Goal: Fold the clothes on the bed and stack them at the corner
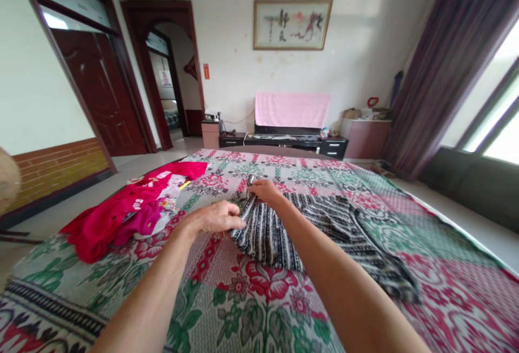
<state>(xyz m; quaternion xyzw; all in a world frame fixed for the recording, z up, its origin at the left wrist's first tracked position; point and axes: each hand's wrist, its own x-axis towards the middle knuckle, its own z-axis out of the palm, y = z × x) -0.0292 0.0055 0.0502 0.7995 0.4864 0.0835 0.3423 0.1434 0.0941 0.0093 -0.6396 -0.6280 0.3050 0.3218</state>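
Observation:
A black-and-white striped garment (320, 228) lies spread on a bed covered with a red, green and white flowered sheet (251, 310). My left hand (217, 218) pinches the garment's near left edge with closed fingers. Farther out, my right hand (264, 190) grips the cloth at its far left corner, fingers curled on the fabric. Part of the garment is folded over between the two hands, and the rest trails off to the right.
A heap of red and pink clothes (125, 212) lies on the bed's left side. Beyond the bed stand a low black cabinet (284, 143) with a pink cloth (292, 108) over it, dark wooden doors (101, 93) at left, and purple curtains (450, 66) at right.

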